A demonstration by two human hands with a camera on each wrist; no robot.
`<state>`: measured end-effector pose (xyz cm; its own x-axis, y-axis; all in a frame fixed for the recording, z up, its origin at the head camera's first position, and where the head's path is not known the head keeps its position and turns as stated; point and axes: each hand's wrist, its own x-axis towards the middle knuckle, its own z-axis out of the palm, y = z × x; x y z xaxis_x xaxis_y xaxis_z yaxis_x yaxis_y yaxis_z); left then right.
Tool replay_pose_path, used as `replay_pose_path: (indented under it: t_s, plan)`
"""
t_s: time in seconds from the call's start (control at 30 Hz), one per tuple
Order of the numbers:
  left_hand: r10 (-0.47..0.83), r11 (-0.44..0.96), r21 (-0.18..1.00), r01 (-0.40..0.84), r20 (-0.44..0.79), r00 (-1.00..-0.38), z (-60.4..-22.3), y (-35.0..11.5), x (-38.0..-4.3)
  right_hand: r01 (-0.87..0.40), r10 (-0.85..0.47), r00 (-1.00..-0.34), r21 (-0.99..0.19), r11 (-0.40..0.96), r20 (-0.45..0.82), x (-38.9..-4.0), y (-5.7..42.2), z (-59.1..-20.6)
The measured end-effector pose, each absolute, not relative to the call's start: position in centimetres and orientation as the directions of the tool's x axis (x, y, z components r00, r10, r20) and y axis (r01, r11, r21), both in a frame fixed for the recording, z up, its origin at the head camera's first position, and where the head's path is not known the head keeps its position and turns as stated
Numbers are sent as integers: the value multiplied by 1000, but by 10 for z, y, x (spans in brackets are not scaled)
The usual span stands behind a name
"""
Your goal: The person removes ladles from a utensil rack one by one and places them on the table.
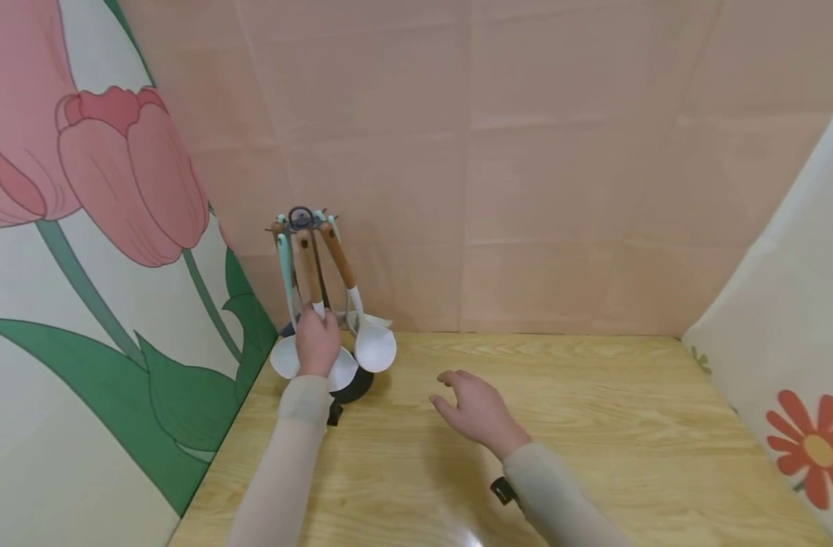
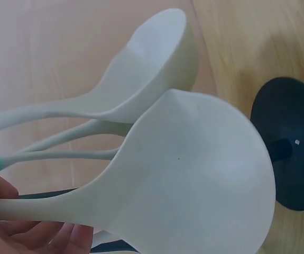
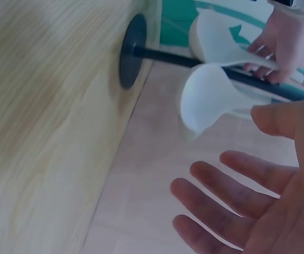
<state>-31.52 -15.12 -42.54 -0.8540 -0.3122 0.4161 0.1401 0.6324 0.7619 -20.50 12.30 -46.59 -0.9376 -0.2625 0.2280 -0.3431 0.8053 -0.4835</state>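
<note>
My left hand [image 1: 317, 343] pinches the white neck of a ladle [image 1: 344, 371] with a wooden handle, low on its stem. In the left wrist view the bowl of this ladle [image 2: 194, 169] spreads beyond the thumb and fingers. Its handle top is at the dark utensil rack [image 1: 301, 220], where several other utensils hang. Just right of the hand hangs a second white ladle [image 1: 375, 348], also wooden-handled. My right hand [image 1: 483, 410] is held over the table, fingers spread and holding nothing; the right wrist view shows its palm [image 3: 284, 227] beside the utensils.
The rack stands on a round dark base [image 2: 292, 143] at the back left of the wood-grain table [image 1: 594, 425]. Behind it rises a pinkish cloth wall [image 1: 560, 190]. A tulip-printed sheet [image 1: 136, 175] closes the left side, a flower-printed one [image 1: 799, 342] the right.
</note>
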Motion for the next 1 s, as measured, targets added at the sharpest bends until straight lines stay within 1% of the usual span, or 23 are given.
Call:
replay_pose_path:
  t_s: [0.13,0.23,0.5,0.63,0.77,0.9,1.0]
  plan:
    - [-314,595,780,195,448,-837,-428,-156,-317,-347,-248,-935,-517,782,253,-218,96,-454]
    - [-332,585,783,211,468,-819,-428,-158,-316,-344,-236,-936,-539,769,261,-229,76,-447]
    - [-377,640,754,144,473,-796,-442,-158,-325,-333,-224,-940,-557,761,257,-247,42,-432]
    - [-424,625,773,112,456,-783,-449,-159,-330,-337,-233,-939,-549,765,251,-253,33,-426]
    - [-454,595,796,113,449,-769,-453,-160,-333,-350,-252,-935,-544,763,249,-261,26,-423]
    - [-450,589,800,115,444,-775,-454,-158,-334,-350,-264,-937,-599,720,231,-273,21,-421]
    - [-436,585,804,107,423,-794,-453,-156,-334,-359,-266,-933,-672,648,242,-282,18,-417]
